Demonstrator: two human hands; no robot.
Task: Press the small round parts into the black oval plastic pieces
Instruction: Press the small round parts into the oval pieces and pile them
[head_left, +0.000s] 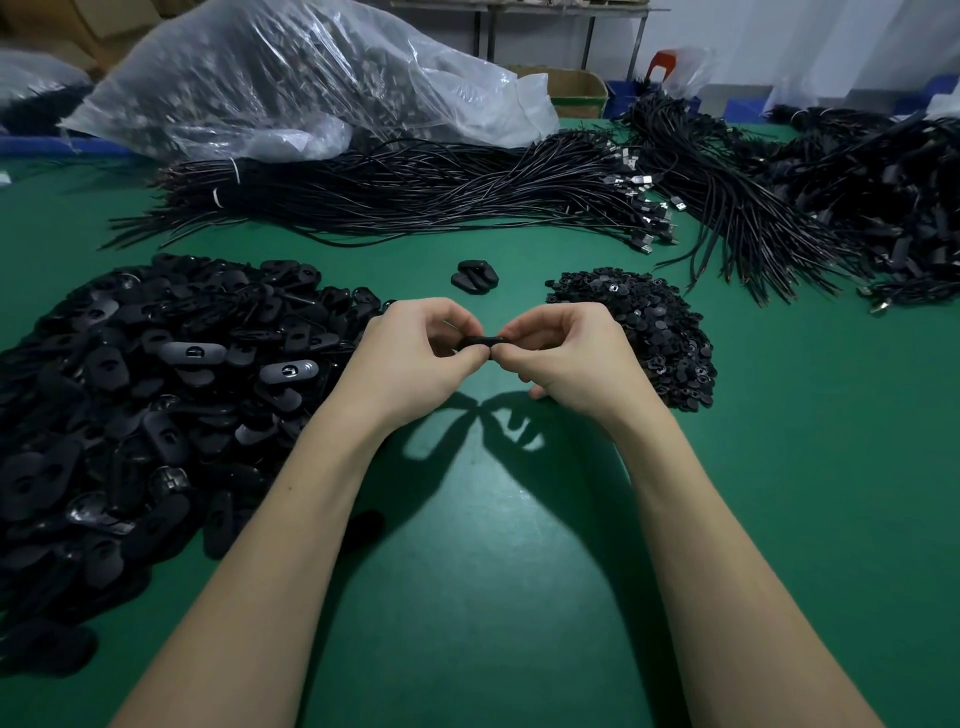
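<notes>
A black oval plastic piece (482, 341) is held edge-on above the green table, pinched between my left hand (415, 358) and my right hand (563, 358). Fingers and thumbs of both hands curl round its ends. Any small round part on it is hidden by my fingers. A big heap of black oval pieces (145, 395) lies at the left. A smaller heap of small round parts (654, 322) lies just right of my right hand. Two or three oval pieces (475, 275) sit stacked apart, beyond my hands.
Bundles of black cables (415, 192) with USB plugs stretch across the far side of the green table (478, 571). More cable bundles (857, 197) lie at the far right. A large clear plastic bag (291, 78) of parts sits at the back left.
</notes>
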